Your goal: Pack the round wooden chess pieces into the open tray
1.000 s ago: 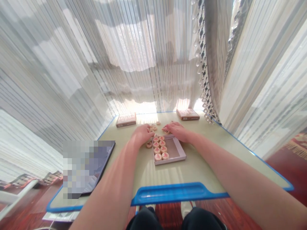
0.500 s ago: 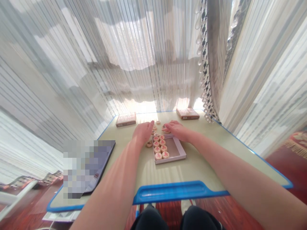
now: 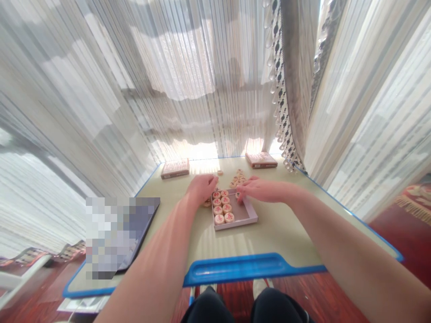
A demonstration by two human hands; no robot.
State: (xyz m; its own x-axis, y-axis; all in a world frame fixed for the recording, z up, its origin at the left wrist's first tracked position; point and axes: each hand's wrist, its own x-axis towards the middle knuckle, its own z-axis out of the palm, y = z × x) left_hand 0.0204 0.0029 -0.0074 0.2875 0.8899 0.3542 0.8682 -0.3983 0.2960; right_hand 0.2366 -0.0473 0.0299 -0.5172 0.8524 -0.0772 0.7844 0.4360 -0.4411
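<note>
A shallow grey box tray (image 3: 249,218) lies in the middle of the pale green table (image 3: 276,229). Its left half holds several round wooden chess pieces (image 3: 222,207) with red marks. My right hand (image 3: 259,189) reaches over the tray's far right corner, fingers pinched on one piece (image 3: 238,195) and setting it inside. My left hand (image 3: 202,187) rests curled at the tray's far left corner, beside a loose piece (image 3: 206,203). More loose pieces (image 3: 237,177) lie just beyond the tray.
Two flat printed boxes stand at the table's far edge, one on the left (image 3: 174,168) and one on the right (image 3: 261,159). A dark tablet (image 3: 139,224) lies at the left. Sheer striped curtains (image 3: 168,80) surround the table. A blue tray lip (image 3: 235,269) runs along the near edge.
My right hand has come back from the loose pile to the tray's far right corner with a piece. My left hand stayed at the tray's far left corner.
</note>
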